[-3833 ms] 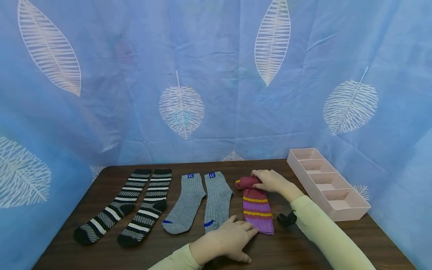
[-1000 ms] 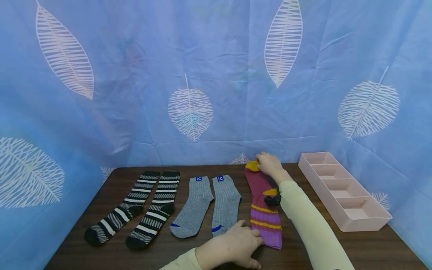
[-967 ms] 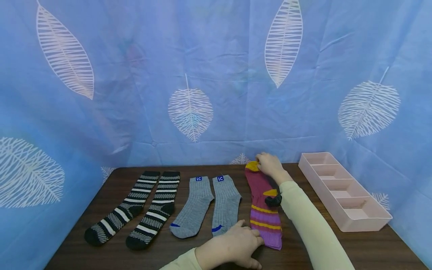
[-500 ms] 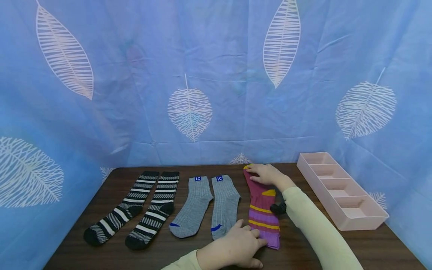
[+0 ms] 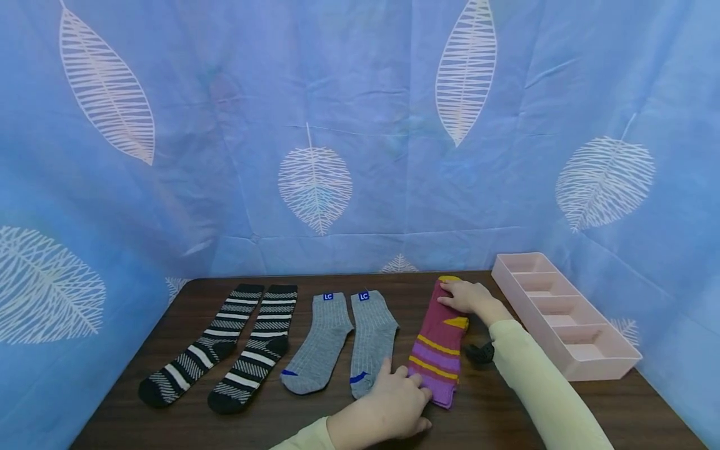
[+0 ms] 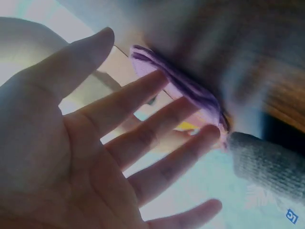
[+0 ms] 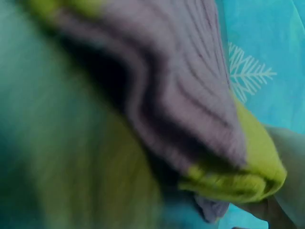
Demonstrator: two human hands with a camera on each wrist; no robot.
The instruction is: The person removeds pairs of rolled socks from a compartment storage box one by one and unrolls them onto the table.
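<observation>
The red sock is lying flat on the tabletop, at about 5 o'clock from the middle of the head view, running from its yellow toe at the far end to its purple cuff near the person. The right hand is resting on the toe end, fingers laid over the cloth; whether they are pinching it cannot be told. The left hand is lying with straight, spread fingers on the cuff, pressing it down. The two hands are well apart, one at each end of the sock.

At 9 o'clock from the red sock, just beside it, the grey socks are lying as a pair, and further that way the black striped socks. At 3 o'clock, the pink tray with four compartments is sitting near the tabletop's edge.
</observation>
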